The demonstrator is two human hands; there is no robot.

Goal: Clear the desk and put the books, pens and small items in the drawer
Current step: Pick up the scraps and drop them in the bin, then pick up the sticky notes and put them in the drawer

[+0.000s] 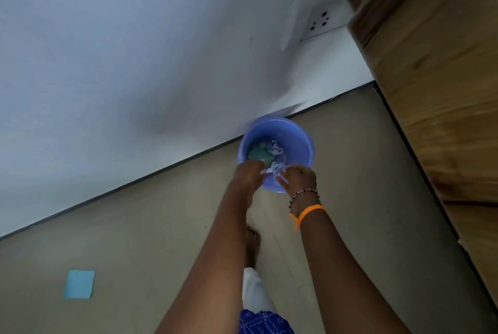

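Observation:
A blue plastic bin [293, 142] stands on the floor against the white wall. Inside lie crumpled white paper scraps [276, 149] and a green crumpled piece [258, 154]. Both my hands reach over the bin's near rim. My left hand [249, 173] and my right hand [299, 178] pinch a crumpled white paper [272, 170] between them, just above the bin's opening. My right wrist wears a bead bracelet and an orange band. The desk and the drawer are out of view.
A wooden cabinet side [431, 91] rises at the right. A wall socket [319, 21] sits low on the wall. A light blue paper sheet [80, 283] lies on the beige floor at the lower left. My bare foot [252, 242] stands below the bin.

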